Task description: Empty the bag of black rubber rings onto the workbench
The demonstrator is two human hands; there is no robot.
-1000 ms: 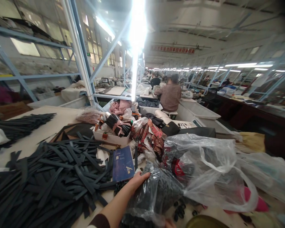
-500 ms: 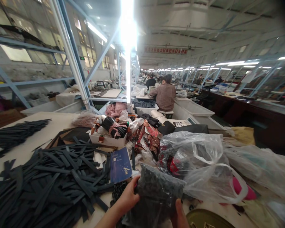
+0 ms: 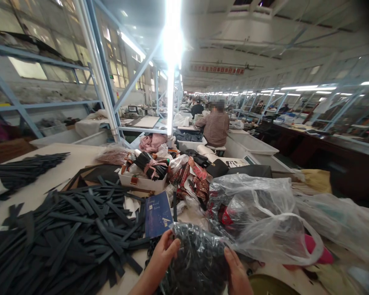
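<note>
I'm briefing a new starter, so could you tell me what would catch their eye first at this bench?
Probably the heap of black strips across the table's left half. Next, at the near edge, the left hand and right hand both grip a clear bag of small black parts, with a blue notebook just behind it.

The single head-worn camera looked forward and slightly down from just above the near edge of a cluttered worktable [image 3: 80,155], close over the left hand [image 3: 162,256] and right hand [image 3: 236,272] at the bottom (no second view overlapped it), facing down a long factory hall.
</note>
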